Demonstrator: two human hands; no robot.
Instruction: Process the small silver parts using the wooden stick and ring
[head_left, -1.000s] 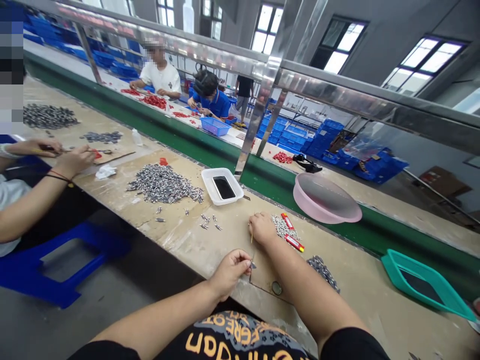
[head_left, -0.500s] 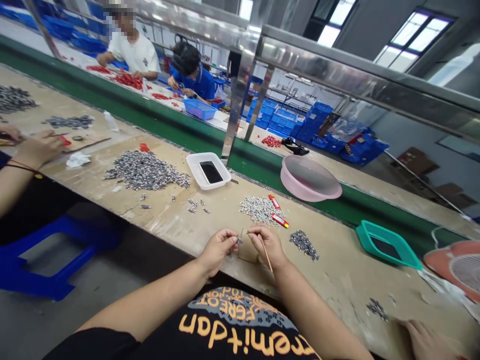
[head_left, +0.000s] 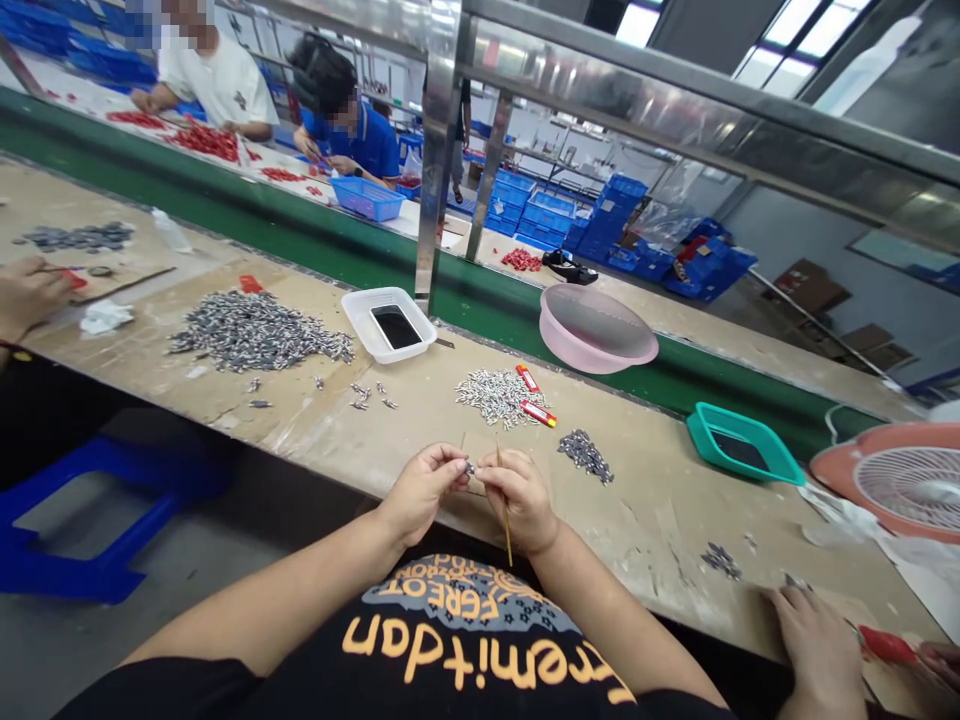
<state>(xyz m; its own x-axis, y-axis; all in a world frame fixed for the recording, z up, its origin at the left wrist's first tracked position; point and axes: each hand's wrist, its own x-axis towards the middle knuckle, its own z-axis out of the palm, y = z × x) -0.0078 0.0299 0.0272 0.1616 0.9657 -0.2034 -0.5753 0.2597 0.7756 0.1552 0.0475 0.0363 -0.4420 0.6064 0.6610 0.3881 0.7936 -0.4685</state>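
Low in the middle, my left hand [head_left: 417, 492] pinches a small dark grey part [head_left: 469, 468] between thumb and fingers. My right hand [head_left: 525, 502] is closed around a thin wooden stick [head_left: 507, 528], which stands nearly upright. Its fingertips meet the small part, so both hands are close together over the table's near edge. Beyond them lies a pile of small silvery-white pieces [head_left: 491, 395] with two red tubes [head_left: 537, 413] on its side. A smaller heap of grey parts [head_left: 586, 456] lies to the right of my hands.
A larger heap of grey parts [head_left: 251, 330] lies left. Behind are a white tray [head_left: 360, 305] holding a phone, a pink basin [head_left: 559, 340] and a green tray [head_left: 705, 425]. An orange fan [head_left: 847, 465] stands right. Co-workers' hands [head_left: 821, 640] work at both sides.
My view has turned, so the table things appear shifted left and upward. My right fingertips have come up to the small part, and the stick has swung more upright.
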